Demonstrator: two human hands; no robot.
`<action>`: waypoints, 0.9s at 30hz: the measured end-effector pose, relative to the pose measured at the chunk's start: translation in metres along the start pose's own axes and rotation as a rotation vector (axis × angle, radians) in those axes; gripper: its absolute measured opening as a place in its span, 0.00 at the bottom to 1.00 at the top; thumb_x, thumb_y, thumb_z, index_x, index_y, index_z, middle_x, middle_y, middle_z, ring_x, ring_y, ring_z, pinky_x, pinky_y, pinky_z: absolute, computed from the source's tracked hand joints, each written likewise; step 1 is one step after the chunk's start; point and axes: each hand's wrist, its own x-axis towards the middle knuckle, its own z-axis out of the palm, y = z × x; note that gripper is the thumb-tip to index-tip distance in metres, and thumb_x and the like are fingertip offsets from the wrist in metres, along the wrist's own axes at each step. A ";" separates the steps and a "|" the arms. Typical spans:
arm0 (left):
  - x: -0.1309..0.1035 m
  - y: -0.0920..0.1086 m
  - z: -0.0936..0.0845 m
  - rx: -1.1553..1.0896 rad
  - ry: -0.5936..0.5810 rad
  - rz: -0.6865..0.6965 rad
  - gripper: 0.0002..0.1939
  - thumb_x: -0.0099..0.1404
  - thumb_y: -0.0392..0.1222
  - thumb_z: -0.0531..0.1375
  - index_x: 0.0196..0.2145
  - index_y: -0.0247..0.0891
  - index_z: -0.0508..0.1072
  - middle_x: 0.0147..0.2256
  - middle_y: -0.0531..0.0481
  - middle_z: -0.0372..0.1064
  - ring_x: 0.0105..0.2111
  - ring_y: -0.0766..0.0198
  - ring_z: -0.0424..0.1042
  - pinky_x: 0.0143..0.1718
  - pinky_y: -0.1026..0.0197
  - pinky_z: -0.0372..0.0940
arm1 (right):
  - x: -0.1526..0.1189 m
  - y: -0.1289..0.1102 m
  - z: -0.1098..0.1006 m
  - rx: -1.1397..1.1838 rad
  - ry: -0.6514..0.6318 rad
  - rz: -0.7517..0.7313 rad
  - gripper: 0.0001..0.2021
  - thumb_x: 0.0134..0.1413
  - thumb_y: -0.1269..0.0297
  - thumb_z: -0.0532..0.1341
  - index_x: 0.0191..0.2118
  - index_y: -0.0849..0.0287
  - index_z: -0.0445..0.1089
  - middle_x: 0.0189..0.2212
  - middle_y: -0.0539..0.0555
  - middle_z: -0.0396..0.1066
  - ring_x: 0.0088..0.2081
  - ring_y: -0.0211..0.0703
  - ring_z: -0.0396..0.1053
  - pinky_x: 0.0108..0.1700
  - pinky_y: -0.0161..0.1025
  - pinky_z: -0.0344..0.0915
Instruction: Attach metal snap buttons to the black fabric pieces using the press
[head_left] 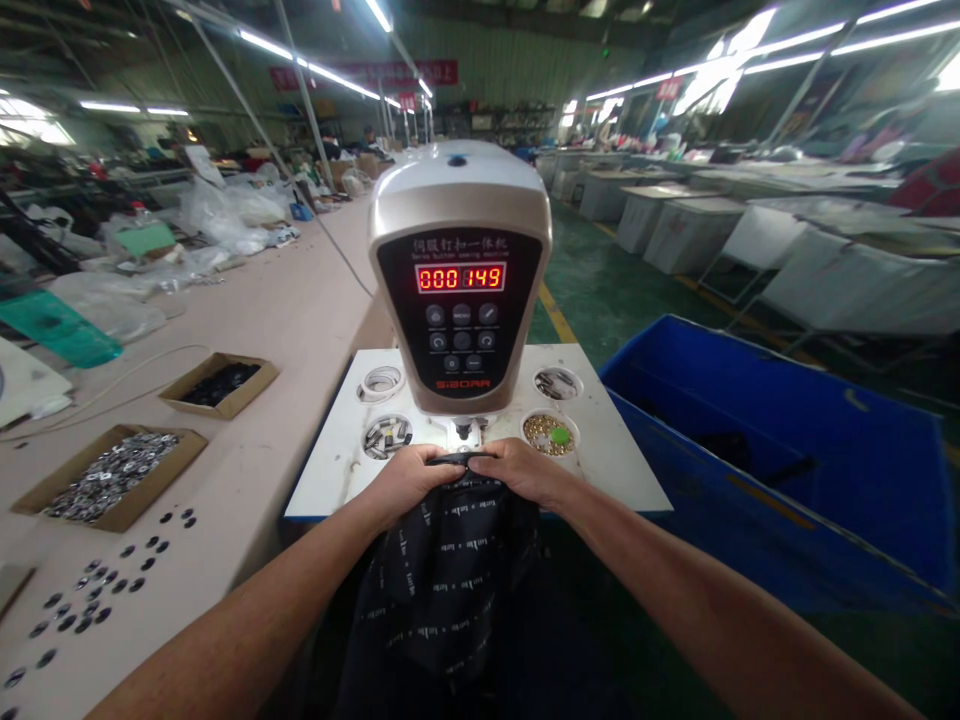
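Both my hands grip the top edge of a black bag-like fabric piece point(457, 570) with rows of pale print, which hangs down toward my lap. My left hand point(412, 478) pinches the edge on one side, thumb pointing inward. On the other side my right hand point(525, 470) does the same, the thumbs nearly meeting. Just beyond the thumbs is the working head of a button machine point(461, 230), lit from above; its red display reads 000149. My fingers under the fabric are hidden. The machine stands on a white tabletop point(626, 470).
Round wells in the tabletop hold gold-coloured fasteners point(540, 432) and small metal parts point(384, 437). On the long table point(300, 330) at left are a box of metal rings point(112, 475), a box of black pieces point(221, 383) and scattered discs. A blue bin point(750, 400) stands at right.
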 end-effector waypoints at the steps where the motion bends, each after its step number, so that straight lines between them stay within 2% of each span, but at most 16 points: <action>1: 0.002 0.001 -0.001 0.047 0.017 0.029 0.14 0.54 0.50 0.66 0.33 0.36 0.77 0.29 0.52 0.76 0.30 0.61 0.71 0.33 0.61 0.61 | 0.002 -0.001 -0.002 -0.063 0.025 -0.016 0.19 0.54 0.47 0.62 0.32 0.62 0.75 0.25 0.48 0.69 0.29 0.40 0.63 0.31 0.35 0.53; 8: 0.014 0.010 -0.002 0.117 0.075 0.086 0.12 0.55 0.47 0.63 0.33 0.37 0.78 0.28 0.54 0.73 0.31 0.61 0.69 0.35 0.61 0.58 | 0.014 -0.012 -0.011 -0.310 0.113 -0.100 0.16 0.57 0.53 0.58 0.26 0.60 0.68 0.23 0.47 0.65 0.28 0.39 0.63 0.30 0.35 0.51; 17: 0.023 0.008 0.001 0.094 0.072 0.085 0.13 0.54 0.48 0.63 0.32 0.37 0.77 0.28 0.52 0.74 0.33 0.60 0.69 0.36 0.60 0.58 | 0.020 -0.015 -0.013 -0.400 0.140 -0.116 0.15 0.59 0.55 0.58 0.26 0.60 0.70 0.23 0.48 0.68 0.29 0.40 0.65 0.30 0.35 0.53; 27: 0.021 0.008 0.000 0.061 0.065 0.083 0.13 0.54 0.48 0.62 0.33 0.37 0.78 0.30 0.51 0.75 0.34 0.58 0.70 0.37 0.60 0.60 | 0.023 -0.014 -0.015 -0.430 0.156 -0.142 0.16 0.59 0.55 0.59 0.25 0.60 0.70 0.23 0.49 0.69 0.29 0.40 0.66 0.31 0.36 0.54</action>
